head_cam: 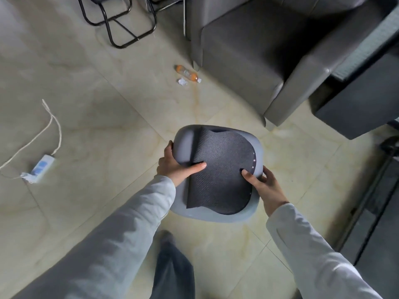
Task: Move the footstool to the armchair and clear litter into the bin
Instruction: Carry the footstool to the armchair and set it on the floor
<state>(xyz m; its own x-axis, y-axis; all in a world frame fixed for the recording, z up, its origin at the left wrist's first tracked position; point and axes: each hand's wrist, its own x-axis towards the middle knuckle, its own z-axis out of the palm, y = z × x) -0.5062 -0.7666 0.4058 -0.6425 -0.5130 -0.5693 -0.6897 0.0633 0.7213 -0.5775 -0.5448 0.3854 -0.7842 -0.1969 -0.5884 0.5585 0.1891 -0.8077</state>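
Observation:
The footstool (220, 169), a rounded grey shell with a dark textured pad on top, is held above the tiled floor in front of me. My left hand (177, 165) grips its left edge, thumb lying on the pad. My right hand (263, 186) grips its right edge, thumb on the pad too. The grey armchair (259, 52) stands beyond it at the upper right. On the floor by the armchair's front left leg lie a plastic bottle with orange drink (186, 72) and a crumpled white paper (182, 81). No bin is in view.
A white power strip (42, 168) with its cord (51, 121) lies on the floor at the left. Black metal chair legs (116, 22) stand at the top left. A dark low cabinet (362, 100) and black furniture fill the right side. My leg (172, 266) is below.

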